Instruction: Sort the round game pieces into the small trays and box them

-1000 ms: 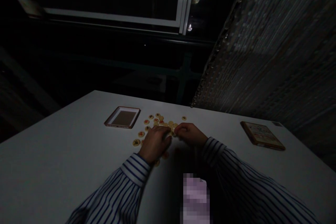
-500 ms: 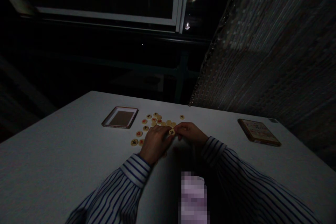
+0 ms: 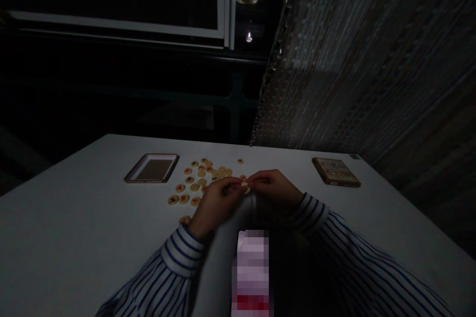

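Observation:
My left hand (image 3: 219, 202) and my right hand (image 3: 275, 188) meet over the table, fingertips pinched together on a small round Chinese chess piece (image 3: 244, 184). Just under the fingertips another pale piece (image 3: 247, 190) shows, partly covered; whether it is held or lies on the table I cannot tell. Beyond and left of my hands, several round wooden pieces lie scattered, among them a black-marked piece (image 3: 173, 200) and a red-marked piece (image 3: 184, 199). Some are blank side up, like this plain piece (image 3: 194, 187). One piece (image 3: 184, 220) is partly hidden by my left wrist.
An open shallow box (image 3: 151, 168) lies on the white table (image 3: 92, 198) at the left. A closed flat box with a printed top (image 3: 336, 171) is at the right. Behind hang bead-like strand curtains (image 3: 334, 59) beside a dark window. A pixelated patch covers the near middle.
The view has swung right, so table things appear further left. My left hand has shifted off the scattered pieces, uncovering more of them. The held piece has tilted from face up.

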### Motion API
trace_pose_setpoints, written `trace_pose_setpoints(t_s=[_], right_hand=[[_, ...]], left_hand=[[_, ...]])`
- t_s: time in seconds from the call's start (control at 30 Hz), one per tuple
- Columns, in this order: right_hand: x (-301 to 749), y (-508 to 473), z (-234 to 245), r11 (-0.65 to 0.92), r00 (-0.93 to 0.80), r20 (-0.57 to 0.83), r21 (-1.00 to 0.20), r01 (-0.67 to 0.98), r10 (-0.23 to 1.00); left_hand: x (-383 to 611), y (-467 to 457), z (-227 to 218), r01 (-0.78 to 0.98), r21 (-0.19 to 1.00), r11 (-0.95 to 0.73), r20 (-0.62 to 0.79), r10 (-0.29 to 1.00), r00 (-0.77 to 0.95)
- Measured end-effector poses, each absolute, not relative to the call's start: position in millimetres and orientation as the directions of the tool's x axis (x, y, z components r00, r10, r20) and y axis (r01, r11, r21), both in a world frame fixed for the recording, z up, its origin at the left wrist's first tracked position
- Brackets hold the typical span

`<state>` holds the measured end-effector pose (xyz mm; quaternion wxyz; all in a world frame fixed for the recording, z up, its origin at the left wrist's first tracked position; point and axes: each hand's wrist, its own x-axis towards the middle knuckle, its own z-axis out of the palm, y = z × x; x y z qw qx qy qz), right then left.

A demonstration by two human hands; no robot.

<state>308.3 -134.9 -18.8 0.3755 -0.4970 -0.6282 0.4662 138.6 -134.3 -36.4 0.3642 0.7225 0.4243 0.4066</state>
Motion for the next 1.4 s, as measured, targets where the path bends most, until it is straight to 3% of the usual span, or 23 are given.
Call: trace_pose_setpoints(t_s=[0.3,0.5,0.67,1.13,1.4], right_hand=[[339,-155,-30,0.153,-0.215,0.066,-0.895,0.418,0.974],[348,-156,-38,0.146,-0.229,0.072,-0.933,0.328,0.971],[347,-154,-40,0.117,-0.217,0.059,-0.957,0.264,0.974],[351,-153,-35,0.311,-0.343,0.149,-0.817,0.486,0.927],[352,-151,-44,0.220,-0.287,0.105,-0.888,0.403,0.952]], left_hand=[[169,-141,-41,0.185,0.971,-0.150,0.079,0.934,0.348],[177,-144,-50,0.104,0.993,-0.064,0.039,0.975,0.221],[180,-148,-51,0.059,0.997,-0.048,0.039,0.988,0.149],[176,-149,-56,0.079,0.995,-0.059,0.030,0.946,0.323],[173,-150,-58,0.049,0.999,0.022,-0.031,0.980,0.195]])
